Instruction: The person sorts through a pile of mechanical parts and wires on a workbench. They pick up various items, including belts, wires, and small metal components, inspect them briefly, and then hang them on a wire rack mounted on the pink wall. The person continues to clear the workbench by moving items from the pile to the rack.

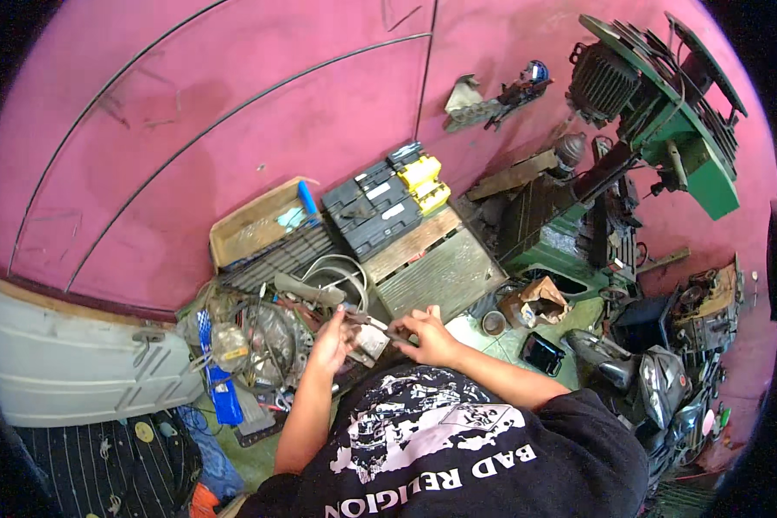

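Observation:
In front of my chest, my left hand [330, 343] and my right hand [429, 338] are close together. Both have bent fingers closed on opposite ends of a slim greyish metal piece [376, 325]; its exact kind is too small to make out. Just below it lies a pale flat block [370, 343], partly hidden by my hands. Beside my left hand is a heap of tools and metal parts [272, 341]. A round grey basin [341, 281] with a pale looped hose lies beyond my hands.
Black cases [373, 211] and a yellow case [425, 186] stand by the pink wall, near an open cardboard box [246, 237]. A green drill press [665, 129] rises at the right. A paper bag [537, 304] and a black tray [542, 354] sit on the floor.

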Demonstrator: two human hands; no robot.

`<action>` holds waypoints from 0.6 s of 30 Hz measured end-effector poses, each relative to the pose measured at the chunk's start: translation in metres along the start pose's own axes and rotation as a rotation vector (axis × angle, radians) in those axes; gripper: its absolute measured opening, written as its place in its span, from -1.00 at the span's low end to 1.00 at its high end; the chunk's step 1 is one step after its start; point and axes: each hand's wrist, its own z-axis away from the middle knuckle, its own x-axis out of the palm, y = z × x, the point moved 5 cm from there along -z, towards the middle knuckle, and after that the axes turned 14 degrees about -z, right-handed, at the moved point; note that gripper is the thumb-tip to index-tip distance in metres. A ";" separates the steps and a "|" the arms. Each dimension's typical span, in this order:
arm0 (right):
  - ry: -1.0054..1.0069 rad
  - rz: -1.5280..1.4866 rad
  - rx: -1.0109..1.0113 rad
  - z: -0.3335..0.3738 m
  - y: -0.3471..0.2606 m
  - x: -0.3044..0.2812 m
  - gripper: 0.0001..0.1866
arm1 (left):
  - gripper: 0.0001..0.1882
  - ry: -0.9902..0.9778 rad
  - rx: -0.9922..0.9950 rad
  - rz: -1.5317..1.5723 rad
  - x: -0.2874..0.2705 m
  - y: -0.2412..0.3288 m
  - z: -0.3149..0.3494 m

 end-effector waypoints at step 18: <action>0.388 0.257 -0.418 -0.129 0.040 -0.276 -0.64 | -0.68 0.291 1.325 -0.686 0.300 0.274 -0.024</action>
